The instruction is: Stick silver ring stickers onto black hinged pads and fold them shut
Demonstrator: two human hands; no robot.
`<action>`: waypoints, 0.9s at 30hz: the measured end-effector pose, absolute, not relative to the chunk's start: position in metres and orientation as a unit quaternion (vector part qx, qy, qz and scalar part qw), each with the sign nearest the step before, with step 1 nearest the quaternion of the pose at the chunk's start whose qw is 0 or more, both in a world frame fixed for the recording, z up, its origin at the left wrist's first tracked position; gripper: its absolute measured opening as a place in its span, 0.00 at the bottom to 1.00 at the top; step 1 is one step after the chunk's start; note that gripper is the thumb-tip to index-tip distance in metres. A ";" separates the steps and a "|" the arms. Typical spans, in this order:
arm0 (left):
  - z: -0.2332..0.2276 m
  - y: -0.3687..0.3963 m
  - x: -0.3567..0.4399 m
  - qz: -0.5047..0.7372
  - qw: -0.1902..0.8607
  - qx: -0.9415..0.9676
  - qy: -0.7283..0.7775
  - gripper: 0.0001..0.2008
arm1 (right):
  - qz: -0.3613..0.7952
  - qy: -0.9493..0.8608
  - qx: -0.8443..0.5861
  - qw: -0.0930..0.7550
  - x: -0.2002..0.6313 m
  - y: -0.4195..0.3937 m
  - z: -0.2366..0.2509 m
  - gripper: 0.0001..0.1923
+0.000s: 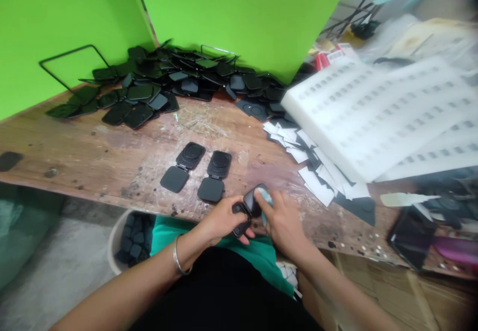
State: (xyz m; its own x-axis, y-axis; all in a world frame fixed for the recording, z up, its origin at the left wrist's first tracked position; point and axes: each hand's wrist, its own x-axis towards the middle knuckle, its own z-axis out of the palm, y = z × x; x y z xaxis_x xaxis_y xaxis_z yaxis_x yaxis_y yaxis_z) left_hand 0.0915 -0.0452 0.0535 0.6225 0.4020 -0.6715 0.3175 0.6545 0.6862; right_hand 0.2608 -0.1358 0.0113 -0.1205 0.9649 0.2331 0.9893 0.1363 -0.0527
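A small black hinged case, folded open, is in my left hand, which grips its lower half at the table's front edge. My right hand is closed around a light blue piece, perhaps a cloth or pad, against the case's upper half. Its exact kind is hidden by the fingers. Farther in on the table, two similar black cases lie opened flat, a left one and a right one. Each has a plain lower half and an upper half with a round ring.
Black flat pieces are heaped along the green wall. White foam trays with slots lean at the right, beside white paper scraps. A dark phone-like slab lies at the right edge. Below the table stands a bucket of black pieces.
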 end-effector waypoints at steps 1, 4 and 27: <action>0.053 -0.045 0.091 0.028 0.801 0.413 0.432 0.18 | -0.065 -0.731 -0.671 0.101 0.263 -0.130 0.011 0.23; 0.052 -0.045 0.091 0.027 0.807 0.401 0.433 0.18 | -0.068 -0.712 -0.692 0.095 0.260 -0.127 0.010 0.23; 0.049 -0.047 0.091 0.040 0.810 0.400 0.426 0.18 | -0.047 -0.690 -0.712 0.121 0.256 -0.136 0.003 0.26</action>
